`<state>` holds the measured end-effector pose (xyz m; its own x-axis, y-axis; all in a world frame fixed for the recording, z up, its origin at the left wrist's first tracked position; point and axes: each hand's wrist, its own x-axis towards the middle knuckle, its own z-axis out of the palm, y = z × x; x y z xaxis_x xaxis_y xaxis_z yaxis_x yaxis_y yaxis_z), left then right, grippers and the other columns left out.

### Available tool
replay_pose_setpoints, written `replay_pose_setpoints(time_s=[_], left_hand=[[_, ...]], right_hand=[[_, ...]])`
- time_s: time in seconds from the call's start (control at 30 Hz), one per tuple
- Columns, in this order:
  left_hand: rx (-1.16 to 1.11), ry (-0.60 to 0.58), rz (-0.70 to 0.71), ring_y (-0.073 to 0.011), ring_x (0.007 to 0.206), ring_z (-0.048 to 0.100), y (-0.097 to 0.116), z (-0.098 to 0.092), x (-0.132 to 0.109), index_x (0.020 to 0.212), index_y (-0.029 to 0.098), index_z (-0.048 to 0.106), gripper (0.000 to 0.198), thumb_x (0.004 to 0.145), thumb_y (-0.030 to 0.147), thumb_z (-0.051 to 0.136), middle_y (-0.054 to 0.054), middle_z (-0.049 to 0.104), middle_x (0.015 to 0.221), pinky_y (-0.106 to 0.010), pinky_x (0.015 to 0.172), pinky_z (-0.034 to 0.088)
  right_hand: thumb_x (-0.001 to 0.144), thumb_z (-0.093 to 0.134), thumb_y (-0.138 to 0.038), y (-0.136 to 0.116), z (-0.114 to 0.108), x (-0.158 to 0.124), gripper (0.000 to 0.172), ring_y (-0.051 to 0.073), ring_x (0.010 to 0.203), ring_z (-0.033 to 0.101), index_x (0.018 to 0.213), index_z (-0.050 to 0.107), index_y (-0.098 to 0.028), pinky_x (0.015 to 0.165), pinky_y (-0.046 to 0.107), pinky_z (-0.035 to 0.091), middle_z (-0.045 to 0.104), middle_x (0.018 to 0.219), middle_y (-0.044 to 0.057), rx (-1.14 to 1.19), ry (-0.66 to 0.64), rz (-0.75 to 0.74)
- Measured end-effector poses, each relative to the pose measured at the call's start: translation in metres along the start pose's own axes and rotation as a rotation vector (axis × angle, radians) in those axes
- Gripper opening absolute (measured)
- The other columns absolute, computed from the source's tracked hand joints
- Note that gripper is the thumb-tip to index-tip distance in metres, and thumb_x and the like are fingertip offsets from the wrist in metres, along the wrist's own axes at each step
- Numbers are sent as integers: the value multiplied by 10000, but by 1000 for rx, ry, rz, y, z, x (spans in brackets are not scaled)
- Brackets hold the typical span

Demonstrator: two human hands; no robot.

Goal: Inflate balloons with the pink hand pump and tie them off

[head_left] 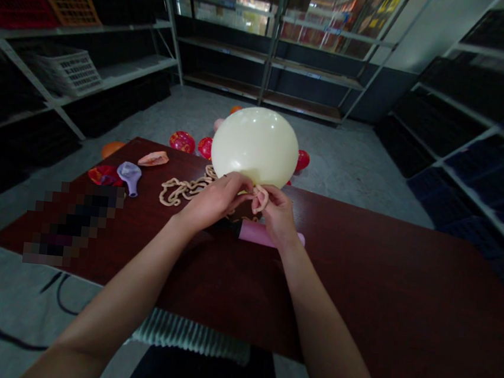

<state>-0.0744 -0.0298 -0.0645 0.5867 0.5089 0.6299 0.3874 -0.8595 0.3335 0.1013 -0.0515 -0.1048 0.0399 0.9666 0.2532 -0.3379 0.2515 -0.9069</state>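
Observation:
An inflated cream-white balloon (pixel 256 142) stands at the table's far edge, its tied or pinched end toward me. My left hand (pixel 224 195) is closed at that end, fingertips pinching the balloon's neck, which is mostly hidden. Close beside it, my right hand (pixel 280 212) pinches a loop of thick beige cord (pixel 183 190). The rest of the cord lies in loose coils on the table left of the balloon. Under my hands lies a pink cylinder with a dark end (pixel 259 233), perhaps a balloon pump.
On the dark red table (pixel 380 284) lie a flat lilac balloon (pixel 129 176), a red one (pixel 104 175) and an orange-pink one (pixel 154 159). A blurred patch covers something at left. Inflated red balloons (pixel 182 142) rest on the floor behind. Shelves (pixel 229 50) with crates (pixel 74 71) surround the room.

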Motion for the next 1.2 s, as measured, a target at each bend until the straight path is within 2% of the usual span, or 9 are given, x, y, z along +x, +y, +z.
replay_pose_setpoints(time_s=[0.23,0.37,0.47,0.6,0.77,0.93,1.2], left_hand=[[-25,-13,-21,-216,880,664,-3,-5,1,1048,165,542,108,1052,271,563,-88,661,973,-315,757,518],[-2,-5,-47,-203,828,660,-3,-6,0,1120,158,536,159,1054,298,566,-78,659,944,-303,723,514],[67,8,-10,-207,849,664,-3,-5,-1,1150,156,535,168,1059,297,554,-91,665,982,-304,730,511],[93,42,62,-204,822,639,-3,-6,-1,1046,160,557,107,1065,262,529,-92,652,946,-304,702,493],[-24,114,88,-184,812,621,-4,-4,-1,985,179,579,52,1034,180,563,-63,635,907,-286,703,479],[-219,288,-85,-138,641,561,-1,2,0,949,192,581,100,1001,250,644,-17,614,772,-253,585,426],[-657,453,-372,-145,666,545,3,8,3,915,203,562,253,980,428,658,-14,570,761,-253,618,446]], right_hand=[[814,773,-376,0,-1,-1,144,73,499,506,879,747,-251,528,237,401,628,592,-67,-3,-22,-20],[812,771,-401,2,-2,-1,174,74,505,504,885,738,-247,534,241,406,620,598,-68,-24,-25,-20],[788,778,-440,2,0,0,222,74,501,492,869,731,-239,516,238,391,611,591,-67,-21,-7,-7],[776,778,-458,-1,3,-1,249,73,513,482,871,724,-235,515,237,393,595,595,-66,-4,3,6],[763,789,-455,-2,4,-1,256,74,512,486,856,704,-233,512,236,416,578,586,-73,-8,2,22],[782,783,-456,-3,4,-1,259,75,483,515,841,699,-219,489,231,430,619,585,-63,-55,-23,9],[778,795,-487,-14,8,-6,305,86,491,577,789,691,-200,514,256,492,661,635,-38,-132,-91,34]])
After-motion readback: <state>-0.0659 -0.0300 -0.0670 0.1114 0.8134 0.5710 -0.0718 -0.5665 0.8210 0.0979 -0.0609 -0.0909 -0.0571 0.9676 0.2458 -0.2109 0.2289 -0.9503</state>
